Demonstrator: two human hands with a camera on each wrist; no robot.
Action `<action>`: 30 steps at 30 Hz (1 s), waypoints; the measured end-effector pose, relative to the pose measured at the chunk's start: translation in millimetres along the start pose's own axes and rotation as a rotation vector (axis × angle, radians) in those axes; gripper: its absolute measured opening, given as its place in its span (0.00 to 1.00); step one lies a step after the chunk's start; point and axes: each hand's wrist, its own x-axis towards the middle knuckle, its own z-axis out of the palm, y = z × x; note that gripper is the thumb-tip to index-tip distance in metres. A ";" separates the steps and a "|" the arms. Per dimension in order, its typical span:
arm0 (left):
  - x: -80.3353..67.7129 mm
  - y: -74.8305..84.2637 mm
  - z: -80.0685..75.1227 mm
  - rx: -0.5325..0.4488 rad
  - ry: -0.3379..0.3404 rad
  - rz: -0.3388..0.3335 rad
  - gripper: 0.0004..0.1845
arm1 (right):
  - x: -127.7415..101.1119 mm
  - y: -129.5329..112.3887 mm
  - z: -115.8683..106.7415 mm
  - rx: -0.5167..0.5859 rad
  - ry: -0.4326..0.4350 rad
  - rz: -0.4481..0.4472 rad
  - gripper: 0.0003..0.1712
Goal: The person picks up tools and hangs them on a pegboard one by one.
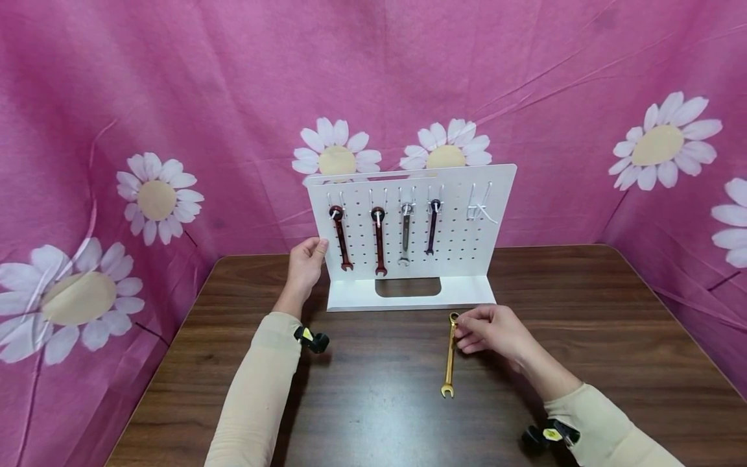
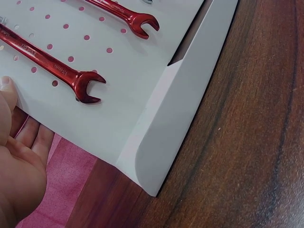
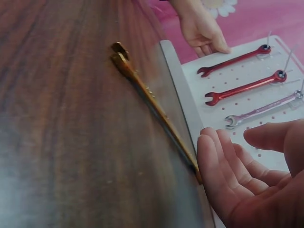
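A gold combination wrench (image 1: pixel 449 360) lies on the brown table in front of a white pegboard stand (image 1: pixel 467 253), its ring end toward the stand. My right hand (image 1: pixel 493 331) is at that ring end. In the right wrist view its fingertips (image 3: pixel 206 142) meet or cover the wrench's near end, and the thumb stands apart from them. My left hand (image 1: pixel 306 266) holds the pegboard's left edge, thumb in front and fingers behind. Two red wrenches (image 1: pixel 342 240), a silver wrench (image 1: pixel 405 237) and a dark purple wrench (image 1: pixel 432 228) hang from hooks on the board.
At the board's right end is a hook (image 1: pixel 480 211) with no wrench on it. The stand's base has a cutout (image 1: pixel 408 287). Behind the wooden table (image 1: pixel 245 376) hangs a pink curtain (image 1: pixel 245 84) printed with white flowers.
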 end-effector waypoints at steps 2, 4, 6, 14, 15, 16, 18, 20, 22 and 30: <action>-0.1 -0.1 0.4 -0.003 -0.002 0.004 0.17 | -1.4 3.9 0.4 -0.009 -0.006 0.021 0.20; -0.1 -0.8 0.6 -0.007 -0.001 0.004 0.17 | -2.5 7.8 1.0 -0.020 -0.012 0.046 0.20; -0.2 -1.0 0.9 -0.008 0.001 0.001 0.17 | -3.2 11.2 2.1 -0.028 -0.020 0.069 0.20; 2.5 -3.1 0.9 0.001 0.006 -0.002 0.17 | -1.8 20.6 10.8 -0.104 -0.008 0.123 0.18; 2.9 -3.5 0.8 0.003 0.007 0.001 0.17 | -0.7 21.0 12.0 -0.119 0.002 0.127 0.18; 3.1 -3.4 0.5 0.007 0.008 0.003 0.17 | 0.5 21.0 13.2 -0.135 0.012 0.133 0.17; 3.0 -2.8 0.2 0.007 0.007 0.004 0.17 | 2.4 20.2 15.5 -0.172 0.037 0.144 0.17; 2.8 -2.3 -0.3 0.004 0.007 0.001 0.17 | 4.4 20.3 17.2 -0.207 0.057 0.147 0.16; 2.3 -1.6 -1.0 -0.001 0.008 -0.005 0.17 | 5.3 19.9 19.1 -0.235 0.075 0.149 0.16; 1.3 -1.9 0.6 -0.011 0.008 0.005 0.17 | -1.0 18.2 18.9 -0.248 0.117 0.130 0.11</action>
